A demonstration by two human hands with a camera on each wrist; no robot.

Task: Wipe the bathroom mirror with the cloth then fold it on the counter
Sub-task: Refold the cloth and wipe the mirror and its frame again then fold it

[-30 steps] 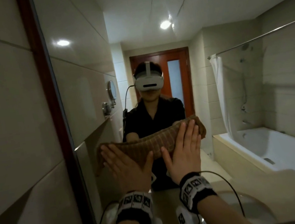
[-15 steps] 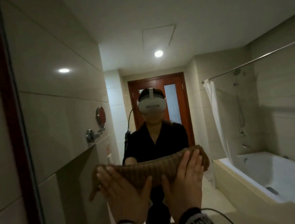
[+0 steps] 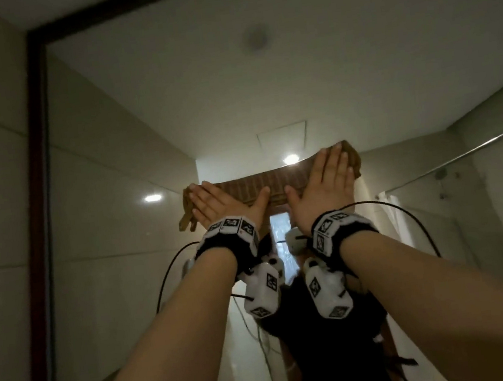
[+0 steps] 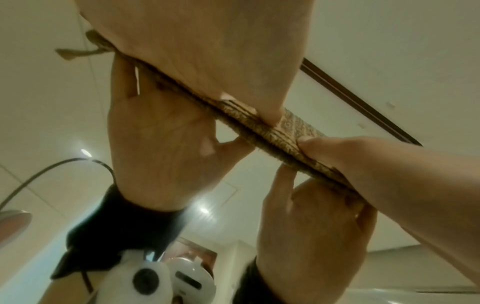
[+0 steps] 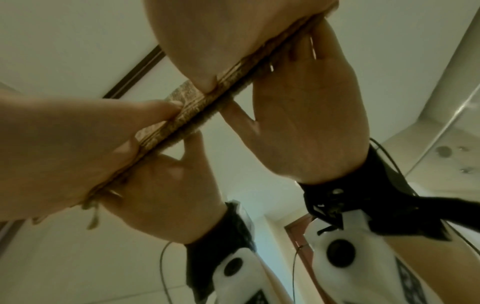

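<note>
Wiping stage, upper part of the bathroom mirror (image 3: 356, 76). Brown ribbed cloth (image 3: 271, 183) is spread in a wide band flat against the glass, well below the mirror's dark wooden frame (image 3: 39, 146) at its top edge. Left hand (image 3: 220, 205) covers the cloth's left end, right hand (image 3: 327, 182) its right end; both hands lie wide and flat, fingers straight and together, palms pressing the cloth to the mirror. Nothing is gripped or pinched.

Wrist views agree: the cloth (image 4: 262, 123) shows edge-on, sandwiched between each palm and its reflection, so contact runs along the whole band.

Judgement: flat palms spread pressure evenly and keep the cloth from bunching; one hand at each end holds the band taut for a broad swath per pass. A loose tag (image 3: 185, 220) hangs off the left end, uncontrolled.

Bench not in view. Folding not yet begun; much glass beside the frame seems left to cover.
</note>
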